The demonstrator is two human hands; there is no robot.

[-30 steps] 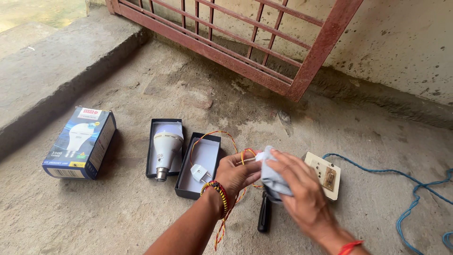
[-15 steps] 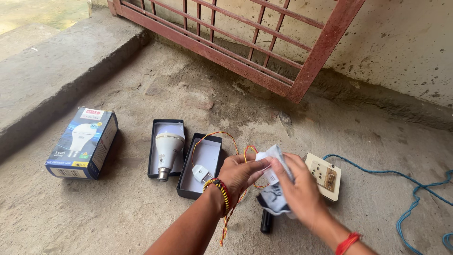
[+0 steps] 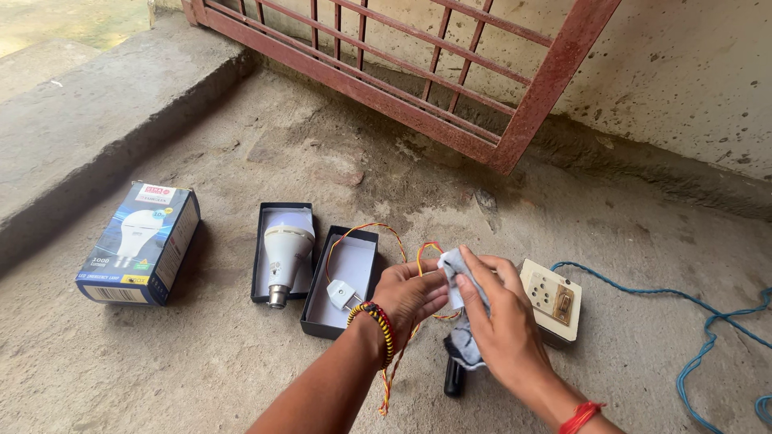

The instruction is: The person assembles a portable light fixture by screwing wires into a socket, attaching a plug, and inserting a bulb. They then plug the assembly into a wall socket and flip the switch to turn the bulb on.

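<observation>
Nearest us, a black tool [image 3: 454,376] lies on the floor [image 3: 241,378] beneath our hands. Left hand [image 3: 410,293] and right hand [image 3: 498,317] meet, both pinching a crumpled pale grey cloth [image 3: 457,277] held just above the floor; red-yellow wire [image 3: 422,253] loops behind. Beside: switchboard [image 3: 551,297], plug [image 3: 342,293] in a tray [image 3: 318,309], bulb [image 3: 285,249], blue box [image 3: 141,241]. Farther: red gate [image 3: 450,80].

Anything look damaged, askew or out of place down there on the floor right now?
Nothing looks damaged. Oddities: the socket board lies loose on the dusty concrete floor with its blue cable snaking off right. Twisted red-yellow wire loops out of the tray with the plug. Both hands hold a white cloth.
</observation>
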